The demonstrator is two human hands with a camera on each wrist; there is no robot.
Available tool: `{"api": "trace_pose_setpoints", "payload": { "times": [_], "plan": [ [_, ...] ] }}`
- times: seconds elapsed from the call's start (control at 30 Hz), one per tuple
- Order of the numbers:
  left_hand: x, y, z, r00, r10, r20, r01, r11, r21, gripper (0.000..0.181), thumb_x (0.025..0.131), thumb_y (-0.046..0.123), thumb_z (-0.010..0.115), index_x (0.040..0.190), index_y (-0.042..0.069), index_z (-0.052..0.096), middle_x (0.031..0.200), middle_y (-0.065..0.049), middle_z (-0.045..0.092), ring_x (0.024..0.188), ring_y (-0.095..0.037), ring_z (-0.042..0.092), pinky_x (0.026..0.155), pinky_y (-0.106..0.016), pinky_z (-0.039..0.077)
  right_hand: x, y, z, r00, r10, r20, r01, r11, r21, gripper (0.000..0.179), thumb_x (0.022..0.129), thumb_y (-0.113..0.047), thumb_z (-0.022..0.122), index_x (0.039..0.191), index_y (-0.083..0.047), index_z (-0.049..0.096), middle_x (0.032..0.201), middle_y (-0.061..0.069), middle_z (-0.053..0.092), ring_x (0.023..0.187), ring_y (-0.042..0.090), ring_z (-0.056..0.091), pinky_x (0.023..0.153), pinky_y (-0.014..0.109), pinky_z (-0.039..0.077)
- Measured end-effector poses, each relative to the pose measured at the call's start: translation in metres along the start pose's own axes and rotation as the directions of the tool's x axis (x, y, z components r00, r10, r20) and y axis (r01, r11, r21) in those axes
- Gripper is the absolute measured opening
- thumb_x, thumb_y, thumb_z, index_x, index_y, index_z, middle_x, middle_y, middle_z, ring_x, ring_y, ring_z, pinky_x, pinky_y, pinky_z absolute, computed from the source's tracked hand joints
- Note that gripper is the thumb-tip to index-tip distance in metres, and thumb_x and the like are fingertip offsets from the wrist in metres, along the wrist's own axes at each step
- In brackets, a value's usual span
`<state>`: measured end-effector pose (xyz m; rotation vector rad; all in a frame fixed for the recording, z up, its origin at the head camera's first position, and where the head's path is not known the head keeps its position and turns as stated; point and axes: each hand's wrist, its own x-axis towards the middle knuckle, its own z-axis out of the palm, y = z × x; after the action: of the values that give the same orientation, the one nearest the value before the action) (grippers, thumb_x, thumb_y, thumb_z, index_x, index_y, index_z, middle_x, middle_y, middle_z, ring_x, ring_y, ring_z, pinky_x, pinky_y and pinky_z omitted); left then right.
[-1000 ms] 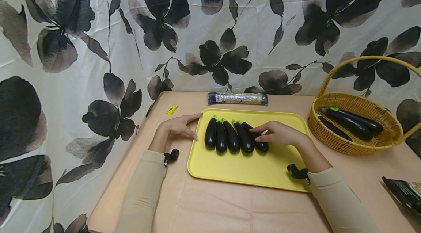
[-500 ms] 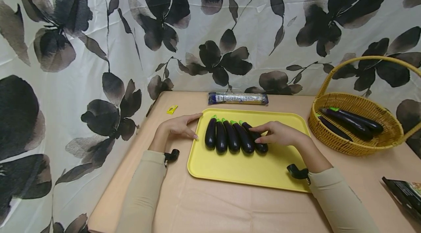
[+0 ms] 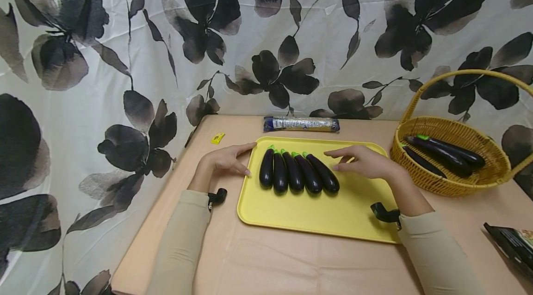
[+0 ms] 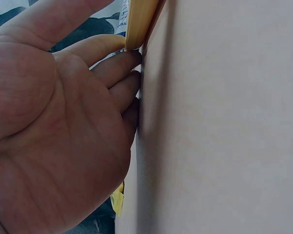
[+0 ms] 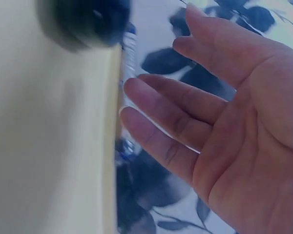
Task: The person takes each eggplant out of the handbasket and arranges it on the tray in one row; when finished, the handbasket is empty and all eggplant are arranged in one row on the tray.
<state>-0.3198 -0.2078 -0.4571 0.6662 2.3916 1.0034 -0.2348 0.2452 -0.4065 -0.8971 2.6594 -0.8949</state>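
Several dark purple eggplants (image 3: 294,175) with green stem ends lie side by side on a yellow tray (image 3: 291,216). My left hand (image 3: 222,158) is at the tray's left edge, thumb and forefinger spread along the rim; in the left wrist view the palm faces the camera and the fingertips are low by the table. To the right of the row, over the tray, my right hand (image 3: 366,162) hovers with relaxed fingers and holds nothing. The right wrist view shows it apart from a blurred eggplant end (image 5: 85,19).
A wicker basket (image 3: 449,188) with a tall handle stands at right, with more eggplants (image 3: 443,154) inside. Behind the tray lies a long wrapped packet (image 3: 300,124). A small yellow sachet (image 3: 217,138) is at back left, a black packet (image 3: 512,244) at front right.
My right hand has let go of the rightmost eggplant and moved right and up from it. The left hand stays at the tray edge. One eggplant shifted slightly earlier on.
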Motion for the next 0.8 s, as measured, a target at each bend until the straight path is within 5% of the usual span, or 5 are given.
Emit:
{"api": "trace_pose_setpoints", "payload": {
  "times": [0.23,0.37,0.63,0.8],
  "plan": [
    [0.0,0.0,-0.001,1.0,0.003,0.007,-0.003,1.0,-0.014,0.119,0.072,0.033,0.097,0.167,0.018,0.027,0.174,0.001,0.022,0.163,-0.022,0.01,0.133,-0.047,0.009,-0.025,-0.001,-0.03,0.987,0.057,-0.153,-0.051,0.998,0.038,0.048,0.104,-0.027,0.066,0.15,-0.015,0.058,0.147,0.013,0.062,0.119,0.027,0.067,0.092,0.039,0.057],
    [0.0,-0.001,-0.001,1.0,0.004,0.006,-0.004,1.0,-0.016,0.119,0.072,0.033,0.097,0.167,0.019,0.027,0.174,0.0,0.022,0.163,-0.022,0.009,0.133,-0.048,0.009,-0.04,0.0,-0.045,0.972,0.085,-0.219,-0.081,0.996,0.027,0.05,0.105,-0.028,0.064,0.153,-0.018,0.055,0.15,0.016,0.058,0.121,0.029,0.064,0.091,0.029,0.055],
    [0.0,-0.003,-0.001,1.0,0.018,0.002,-0.018,1.0,0.005,0.118,0.072,0.034,0.097,0.166,0.019,0.027,0.174,0.0,0.023,0.163,-0.023,0.011,0.133,-0.048,0.01,-0.068,0.011,-0.062,0.92,0.148,-0.362,-0.159,0.987,-0.001,0.048,0.105,-0.029,0.065,0.152,-0.023,0.057,0.144,0.009,0.062,0.104,-0.01,0.058,0.081,0.009,0.049],
    [0.0,-0.004,-0.001,1.0,0.025,0.003,-0.025,1.0,0.003,0.118,0.073,0.032,0.096,0.167,0.018,0.027,0.174,0.001,0.023,0.162,-0.021,0.011,0.133,-0.046,0.01,-0.084,0.024,-0.07,0.893,0.146,-0.425,-0.159,0.987,0.007,0.049,0.104,-0.024,0.066,0.151,-0.019,0.057,0.131,-0.018,0.062,0.102,-0.015,0.056,0.08,0.002,0.046]
  ]
}}
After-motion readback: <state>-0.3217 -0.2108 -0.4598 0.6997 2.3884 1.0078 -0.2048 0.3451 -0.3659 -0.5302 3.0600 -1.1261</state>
